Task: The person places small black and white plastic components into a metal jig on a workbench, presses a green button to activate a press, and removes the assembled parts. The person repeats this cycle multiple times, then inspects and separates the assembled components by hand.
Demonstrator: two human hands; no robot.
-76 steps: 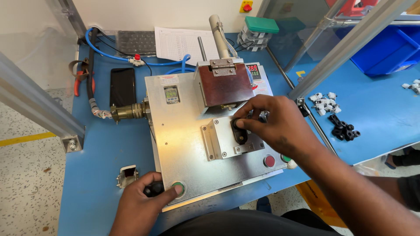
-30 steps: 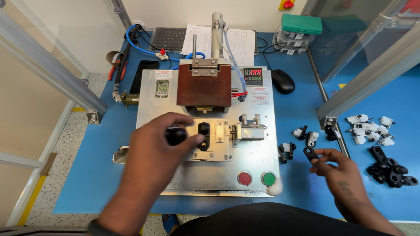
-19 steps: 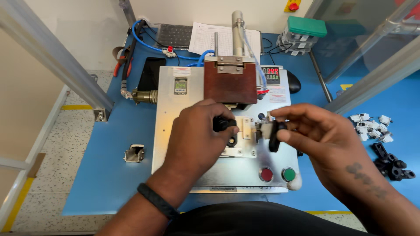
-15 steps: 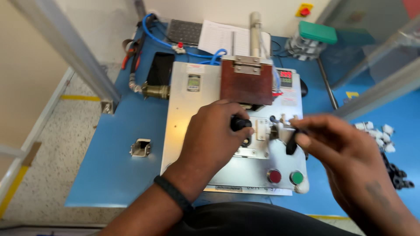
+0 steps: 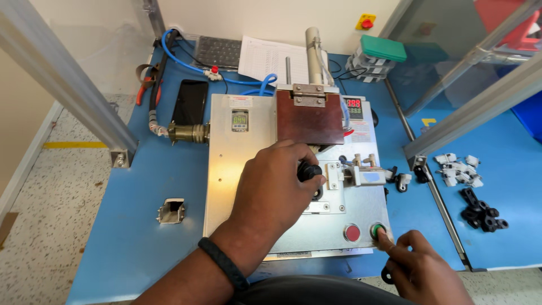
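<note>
While left hand [image 5: 276, 186] stays, right hand [image 5: 426, 271] has seemingly reached green button [image 5: 377, 230].

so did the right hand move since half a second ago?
Yes. The right hand left the clamp mid-plate and dropped toward the near edge; a finger now rests on the green button.

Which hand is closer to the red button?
The right hand. Its fingertip is on the green button right beside the red button. The left hand is further up the metal plate, holding a black knob.
</note>
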